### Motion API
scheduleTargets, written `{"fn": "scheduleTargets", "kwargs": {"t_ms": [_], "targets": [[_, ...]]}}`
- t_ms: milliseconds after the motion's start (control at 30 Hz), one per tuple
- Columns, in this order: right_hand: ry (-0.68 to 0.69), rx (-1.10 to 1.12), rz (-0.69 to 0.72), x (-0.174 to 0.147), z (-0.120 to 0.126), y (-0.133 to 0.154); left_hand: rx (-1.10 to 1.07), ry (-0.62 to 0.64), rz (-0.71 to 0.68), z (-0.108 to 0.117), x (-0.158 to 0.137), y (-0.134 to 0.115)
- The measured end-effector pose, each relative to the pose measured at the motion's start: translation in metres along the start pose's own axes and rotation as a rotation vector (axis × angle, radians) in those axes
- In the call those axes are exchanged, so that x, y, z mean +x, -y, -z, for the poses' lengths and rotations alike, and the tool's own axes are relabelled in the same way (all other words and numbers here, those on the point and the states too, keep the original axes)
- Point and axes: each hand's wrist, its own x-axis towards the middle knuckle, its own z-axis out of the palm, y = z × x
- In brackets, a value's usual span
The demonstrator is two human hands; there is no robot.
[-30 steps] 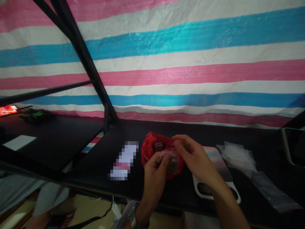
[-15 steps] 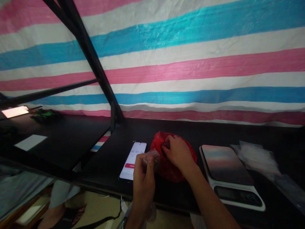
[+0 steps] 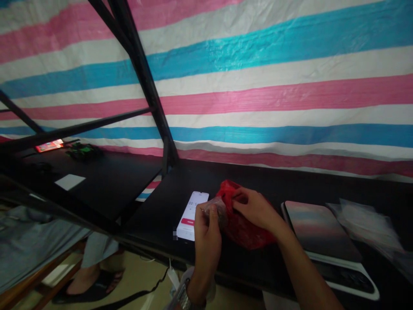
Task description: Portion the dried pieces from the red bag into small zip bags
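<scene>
My left hand [image 3: 208,239] is closed on a small clear plastic bag [image 3: 220,210], holding it against the left side of a red plastic bag [image 3: 247,234]. What the clear bag contains is too blurred to name. My right hand [image 3: 260,210] is closed in a pinch at the upper part of the red bag, gripping its crumpled film. The red bag rests on the black table. A phone [image 3: 184,231] with a timer on its screen lies just left of my left hand and is partly covered by it.
Right of the red bag stands a kitchen scale [image 3: 322,228], with several clear plastic bags [image 3: 368,226] beyond it. Black metal bars [image 3: 146,82] slant up at the left. On the farther table lie a white sheet [image 3: 70,181] and a lit screen [image 3: 50,145]. Another person's foot [image 3: 93,282] shows below.
The camera view has shifted, moving the table things rightward. My right hand has come out of the red bag's opening to its film, and the dark item at its fingertips no longer shows.
</scene>
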Motion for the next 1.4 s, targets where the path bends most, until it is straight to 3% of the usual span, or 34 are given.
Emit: {"fn": "scheduleTargets", "kwargs": {"t_ms": [200,467,600,767,933,1100,1267,1400], "targets": [[-0.038,0.26,-0.084,-0.009,0.024,-0.009,-0.098,0.0,-0.034,-0.003,-0.01,-0.008],[-0.105,0.479,-0.072,-0.04,0.057,-0.002,-0.159,0.105,-0.045,-0.032,-0.023,-0.02],[-0.112,0.446,0.037,-0.055,0.063,0.017,-0.124,0.126,-0.053,-0.044,-0.027,-0.013],[-0.067,0.4,0.119,-0.066,0.053,0.03,-0.147,0.216,-0.024,-0.055,-0.032,-0.005],[-0.184,0.096,0.123,-0.073,0.046,0.036,-0.184,0.233,-0.024,-0.062,-0.034,-0.002],[-0.174,-0.123,0.128,-0.075,0.044,0.041,-0.235,0.24,-0.01,-0.066,-0.033,0.004],[-0.171,-0.19,0.218,-0.078,0.041,0.037,-0.255,0.255,-0.042,-0.065,-0.032,0.004],[-0.248,-0.125,0.255,-0.075,0.046,0.036,-0.19,0.212,-0.039,-0.064,-0.031,-0.002]]}}
